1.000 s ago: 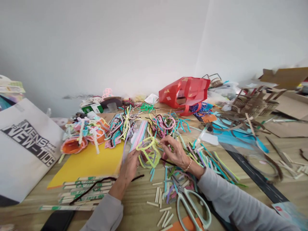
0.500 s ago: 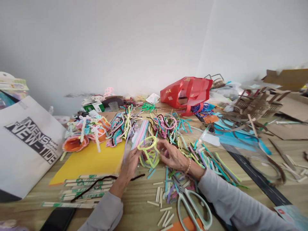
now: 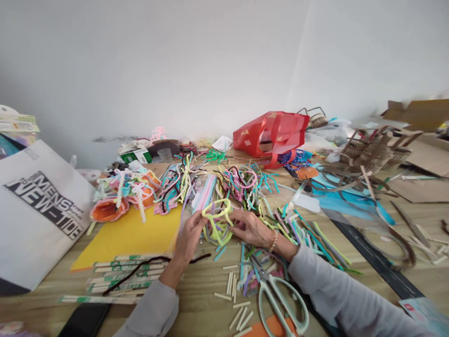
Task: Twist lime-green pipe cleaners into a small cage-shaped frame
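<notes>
Holding a yellow-green pipe-cleaner loop [image 3: 214, 201] up between both hands.
Its long axis runs away from the person, and it sits about equally near each hand. The left hand [image 3: 189, 241], half curled, seems to pinch its near side; the right hand [image 3: 250, 229], half open, reaches it with the fingertips, grip unclear. Counted: one loop, two hands, one pair of scissors [image 3: 267, 279] below the right hand, one yellow sheet [image 3: 129, 238] to the left.

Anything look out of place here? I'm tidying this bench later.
A dark brown pipe cleaner lies draped across the stacked paper-wrapped sticks, away from the other pipe cleaners, and short pale sticks lie scattered loose on the wooden table.
</notes>
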The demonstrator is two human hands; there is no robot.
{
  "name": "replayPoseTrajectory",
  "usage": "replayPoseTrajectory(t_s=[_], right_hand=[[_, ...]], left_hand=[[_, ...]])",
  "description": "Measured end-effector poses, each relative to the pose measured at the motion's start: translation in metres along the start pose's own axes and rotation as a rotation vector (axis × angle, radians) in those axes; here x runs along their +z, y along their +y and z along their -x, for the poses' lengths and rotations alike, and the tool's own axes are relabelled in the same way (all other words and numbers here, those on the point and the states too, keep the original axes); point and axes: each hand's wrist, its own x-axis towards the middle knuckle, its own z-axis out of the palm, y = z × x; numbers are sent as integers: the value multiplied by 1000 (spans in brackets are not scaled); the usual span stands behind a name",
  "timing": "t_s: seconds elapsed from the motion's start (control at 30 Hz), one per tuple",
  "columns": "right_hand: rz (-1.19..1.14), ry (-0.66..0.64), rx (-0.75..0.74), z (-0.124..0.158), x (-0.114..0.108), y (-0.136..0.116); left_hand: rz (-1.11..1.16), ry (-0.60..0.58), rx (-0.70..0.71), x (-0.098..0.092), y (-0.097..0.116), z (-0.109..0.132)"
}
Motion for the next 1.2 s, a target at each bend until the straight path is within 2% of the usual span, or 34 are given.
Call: replayPoseTrajectory(t_s=[0.07,0.13,0.2,0.3,0.4,0.57,0.73,0.87,1.07,1.2], right_hand=[[5,9,20,0,1,1],[11,26,34,0,1,1],[24,36,44,0,1,1],[51,22,60,0,1,1],[63,22,78,1,2,2],[58,18,89,1,4,2],[76,2,40,0,3,-1],[85,-41,-32,-1,4,-8],[5,-99,-52,-1,4,-15],[-64,-62,-11,-1,7,-14]], left_hand=[[-4,15,9,1,1,1],[-62,154,62,1,0,3],[-149,306,167,2,-1,6],[-220,370,327,2,0,12],[-295,313,403,4,7,19],[-502,12,353,12,17,24],[-607,-141,309,20,8,22],[-498,-142,234,24,3,22],[-363,-52,188,21,3,21],[-284,-28,150,18,-4,17]])
